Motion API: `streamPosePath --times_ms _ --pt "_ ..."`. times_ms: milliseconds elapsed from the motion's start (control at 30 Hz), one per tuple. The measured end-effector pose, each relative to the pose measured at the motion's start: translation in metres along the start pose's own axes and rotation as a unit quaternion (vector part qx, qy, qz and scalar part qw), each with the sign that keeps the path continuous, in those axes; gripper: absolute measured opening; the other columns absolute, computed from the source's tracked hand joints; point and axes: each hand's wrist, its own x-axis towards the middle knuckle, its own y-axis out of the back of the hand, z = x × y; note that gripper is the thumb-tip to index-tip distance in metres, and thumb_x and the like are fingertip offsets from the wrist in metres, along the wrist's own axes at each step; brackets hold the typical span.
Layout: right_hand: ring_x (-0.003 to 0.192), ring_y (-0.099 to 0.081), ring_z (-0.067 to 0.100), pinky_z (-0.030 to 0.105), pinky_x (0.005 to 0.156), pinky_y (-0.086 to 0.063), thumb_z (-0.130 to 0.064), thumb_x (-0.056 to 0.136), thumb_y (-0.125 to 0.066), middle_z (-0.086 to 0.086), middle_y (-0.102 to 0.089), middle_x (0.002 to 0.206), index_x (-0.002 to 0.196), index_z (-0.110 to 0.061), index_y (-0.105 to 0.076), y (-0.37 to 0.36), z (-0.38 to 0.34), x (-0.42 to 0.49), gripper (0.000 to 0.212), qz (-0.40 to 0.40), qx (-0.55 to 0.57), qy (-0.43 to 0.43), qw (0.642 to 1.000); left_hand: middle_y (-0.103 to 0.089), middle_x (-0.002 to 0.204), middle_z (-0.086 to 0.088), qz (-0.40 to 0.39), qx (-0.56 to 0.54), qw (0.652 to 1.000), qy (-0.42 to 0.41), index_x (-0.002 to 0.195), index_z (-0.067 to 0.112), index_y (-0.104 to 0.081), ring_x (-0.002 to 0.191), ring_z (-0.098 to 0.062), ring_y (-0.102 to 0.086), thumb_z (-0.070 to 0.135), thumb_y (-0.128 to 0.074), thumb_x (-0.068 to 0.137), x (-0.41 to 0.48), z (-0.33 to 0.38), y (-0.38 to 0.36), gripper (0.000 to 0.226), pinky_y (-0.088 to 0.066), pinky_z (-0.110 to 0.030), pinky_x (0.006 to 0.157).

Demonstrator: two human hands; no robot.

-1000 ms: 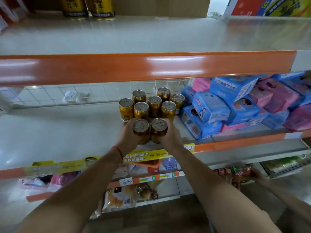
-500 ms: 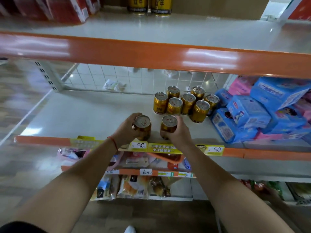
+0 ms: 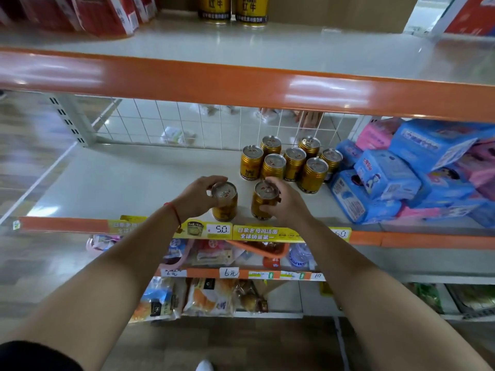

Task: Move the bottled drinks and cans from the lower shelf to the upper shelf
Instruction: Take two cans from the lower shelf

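Two gold cans stand near the front edge of the lower shelf (image 3: 112, 183). My left hand (image 3: 197, 196) curls round the left can (image 3: 225, 203) from its left side. My right hand (image 3: 285, 206) grips the right can (image 3: 263, 200) from its right side. Both cans are upright and look as if they rest on the shelf. Behind them stands a cluster of several more gold cans (image 3: 290, 163). On the upper shelf (image 3: 308, 54), two gold cans (image 3: 233, 9) stand at the back.
Blue and pink packs (image 3: 412, 175) are piled on the lower shelf to the right of the cans. The orange front rail (image 3: 241, 84) of the upper shelf runs across above my hands. Red boxes (image 3: 101, 14) stand on the upper shelf at left. A wire grid (image 3: 187, 124) backs the lower shelf.
Both hands drew their cans forward out of the cluster to the shelf's front edge, and the two cans moved apart. My view tilted up, showing more of the upper shelf.
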Motion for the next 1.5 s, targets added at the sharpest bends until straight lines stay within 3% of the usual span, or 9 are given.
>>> streamPosePath --times_ms 233,300,533,667,800,933,1000,1333,1500 --pt "0.134 -0.045 0.019 0.027 0.101 -0.037 -0.002 0.076 -0.079 0.001 -0.051 0.144 0.145 -0.023 -0.043 0.023 -0.008 0.012 0.08 -0.111 -0.004 -0.023 0.994 -0.059 0.134 -0.013 -0.018 -0.03 0.999 0.013 0.14 0.009 -0.051 0.126 -0.024 -0.055 0.001 -0.075 0.083 -0.003 0.001 -0.001 0.063 -0.043 -0.026 0.099" --pt "0.134 -0.044 0.018 0.025 0.099 -0.035 -0.007 0.077 -0.08 0.0 -0.049 0.146 0.147 -0.022 -0.041 0.032 -0.012 0.014 0.081 -0.136 -0.009 -0.031 0.99 -0.06 0.133 -0.013 -0.016 -0.036 0.999 0.015 0.14 0.009 -0.051 0.126 -0.023 -0.055 0.002 -0.076 0.082 -0.004 0.001 -0.002 0.064 -0.043 -0.024 0.098" --pt "0.124 -0.052 0.02 0.028 0.094 -0.042 -0.029 0.074 -0.085 0.004 -0.054 0.139 0.139 -0.02 -0.049 0.017 -0.017 0.018 0.075 -0.065 -0.043 -0.027 0.997 -0.057 0.136 -0.011 0.008 -0.041 0.999 0.022 0.142 0.009 -0.049 0.127 -0.023 -0.054 0.014 -0.081 0.079 -0.008 0.0 -0.005 0.07 -0.045 -0.036 0.106" --pt "0.129 -0.049 0.019 0.031 0.102 -0.042 -0.015 0.079 -0.08 0.002 -0.052 0.141 0.143 -0.021 -0.046 0.018 -0.018 0.017 0.073 -0.092 -0.014 -0.028 0.995 -0.058 0.135 -0.009 0.024 -0.06 0.997 0.04 0.141 0.008 -0.049 0.126 -0.022 -0.055 0.019 -0.083 0.078 -0.008 -0.003 -0.007 0.072 -0.047 -0.039 0.105" --pt "0.131 -0.047 0.02 0.029 0.099 -0.042 -0.003 0.079 -0.077 0.003 -0.05 0.142 0.144 -0.024 -0.044 0.024 -0.02 0.018 0.076 -0.156 0.001 -0.042 0.987 -0.061 0.129 -0.008 0.027 -0.08 0.995 0.046 0.136 0.007 -0.052 0.121 -0.021 -0.058 0.018 -0.083 0.077 -0.009 -0.003 -0.008 0.068 -0.049 -0.041 0.103" --pt "0.127 -0.046 0.025 0.039 0.104 -0.043 -0.038 0.069 -0.087 0.007 -0.046 0.137 0.141 -0.02 -0.044 0.012 -0.021 0.018 0.086 -0.067 -0.06 -0.072 0.993 -0.059 0.129 -0.008 0.036 -0.107 0.992 0.051 0.139 0.007 -0.049 0.121 -0.019 -0.057 0.015 -0.084 0.076 -0.012 -0.002 -0.009 0.073 -0.048 -0.037 0.104" --pt "0.121 -0.049 0.025 0.039 0.099 -0.046 -0.045 0.066 -0.087 0.007 -0.049 0.13 0.136 -0.017 -0.048 0.005 -0.018 0.016 0.085 -0.024 -0.073 -0.07 0.995 -0.06 0.127 -0.008 0.039 -0.121 0.991 0.048 0.137 0.006 -0.049 0.12 -0.02 -0.058 0.011 -0.085 0.074 -0.014 -0.003 -0.011 0.073 -0.049 -0.035 0.102" --pt "0.121 -0.053 0.019 0.032 0.097 -0.045 -0.019 0.07 -0.087 0.001 -0.057 0.133 0.136 -0.022 -0.048 0.02 -0.015 0.014 0.077 -0.079 0.011 -0.052 0.995 -0.067 0.114 -0.005 0.058 -0.157 0.985 0.042 0.12 0.012 -0.058 0.108 -0.021 -0.065 0.013 -0.087 0.071 -0.013 -0.01 -0.013 0.057 -0.054 -0.039 0.098" --pt "0.117 -0.057 0.017 0.035 0.098 -0.047 -0.025 0.071 -0.087 0.001 -0.063 0.126 0.134 -0.02 -0.054 0.023 -0.008 0.01 0.072 -0.09 0.074 -0.064 0.991 -0.067 0.114 -0.004 0.055 -0.166 0.984 0.039 0.122 0.011 -0.058 0.11 -0.02 -0.064 0.011 -0.086 0.073 -0.011 -0.011 -0.015 0.057 -0.053 -0.034 0.097"
